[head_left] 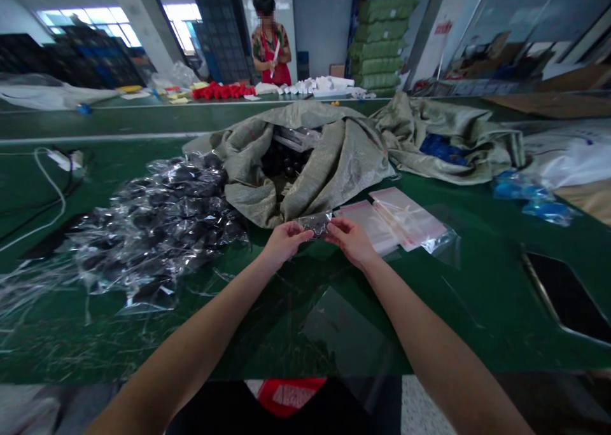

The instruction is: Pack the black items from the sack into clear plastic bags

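Note:
Between both hands, above the green table, is a small clear plastic bag [315, 222] with something dark inside. My left hand [286, 241] pinches its left end and my right hand [350, 236] pinches its right end. Just beyond them a grey-green woven sack [329, 168] lies with its mouth open, showing dark round pieces [286, 161] inside. To the right of my right hand are stacks of flat clear bags [405, 219]. A large heap of bagged black items [176, 212] spreads to the left.
A second woven sack [405, 136] holds blue pieces [443, 149]. Blue bagged items [534, 196] and a phone [568, 292] lie at the right. A white cable [62, 196] runs along the left. Across the table stands a person [272, 47] behind red and white pieces.

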A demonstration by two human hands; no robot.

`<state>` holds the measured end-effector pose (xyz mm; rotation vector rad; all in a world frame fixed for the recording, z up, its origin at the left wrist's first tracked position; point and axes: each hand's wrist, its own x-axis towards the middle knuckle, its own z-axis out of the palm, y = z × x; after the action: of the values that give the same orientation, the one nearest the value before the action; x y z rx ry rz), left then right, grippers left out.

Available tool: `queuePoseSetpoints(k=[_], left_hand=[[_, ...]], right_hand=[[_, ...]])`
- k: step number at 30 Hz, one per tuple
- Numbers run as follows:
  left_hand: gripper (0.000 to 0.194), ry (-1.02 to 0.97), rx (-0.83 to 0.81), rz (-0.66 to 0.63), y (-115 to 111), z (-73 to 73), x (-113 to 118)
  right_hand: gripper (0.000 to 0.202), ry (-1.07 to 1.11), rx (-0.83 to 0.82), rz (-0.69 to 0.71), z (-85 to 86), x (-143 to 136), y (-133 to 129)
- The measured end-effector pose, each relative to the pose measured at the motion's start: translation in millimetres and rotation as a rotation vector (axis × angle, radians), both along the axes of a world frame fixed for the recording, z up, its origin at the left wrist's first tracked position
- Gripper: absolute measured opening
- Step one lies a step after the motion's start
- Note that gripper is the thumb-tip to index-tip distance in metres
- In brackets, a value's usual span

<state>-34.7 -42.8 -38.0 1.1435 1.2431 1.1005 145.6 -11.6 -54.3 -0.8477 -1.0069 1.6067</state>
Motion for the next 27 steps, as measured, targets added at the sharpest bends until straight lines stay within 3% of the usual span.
queuePoseSetpoints(k=[3, 5, 7, 9, 11, 14, 17, 20, 23, 25, 27], left_hand=[[0.04, -0.024, 0.014, 0.011, 1, 10.3, -8], [0.04, -0.072, 0.06, 0.082, 6, 26.0, -23], [0.039, -0.139, 0.151, 0.244, 15, 46.5, -47], [0.037, -0.157, 0.251, 0.498, 29, 66.5, -78], [0.031, -0.049, 0.262, 0.711, 46, 80.5, -111], [0.021, 0.334, 0.096, 0.806, 68, 87.9, -150], [0.023, 0.861, -0.008, 0.664, 77, 88.7, -167], [0.029, 1.28, -0.049, 0.486, 78, 92.5, -160], [0.04, 1.486, 0.14, 0.293, 87, 96.0, -133], [0.041, 1.505, 0.33, 0.082, 102, 94.3, -110], [0.04, 1.547, 0.38, -0.17, 122, 89.0, -90]], right_hand=[[0.033, -0.007, -0.011, 0.028, 3.7, 1, -2], [0.032, -0.015, -0.024, 0.033, 6.3, 2, -3], [0.032, -0.02, -0.035, 0.017, 8.1, 3, -3], [0.033, -0.029, -0.035, -0.003, 8.7, 5, -1], [0.033, -0.07, -0.013, -0.011, 8.0, 6, 1], [0.029, -0.28, 0.102, -0.045, 6.5, 10, 5], [0.021, -0.731, 0.378, -0.18, 7.8, 17, 7], [0.021, -1.211, 0.63, -0.335, 13.2, 25, 5], [0.027, -1.563, 0.632, -0.409, 19.0, 32, 3], [0.031, -1.704, 0.555, -0.408, 20.8, 35, 2], [0.031, -1.781, 0.487, -0.363, 20.6, 37, 3]])
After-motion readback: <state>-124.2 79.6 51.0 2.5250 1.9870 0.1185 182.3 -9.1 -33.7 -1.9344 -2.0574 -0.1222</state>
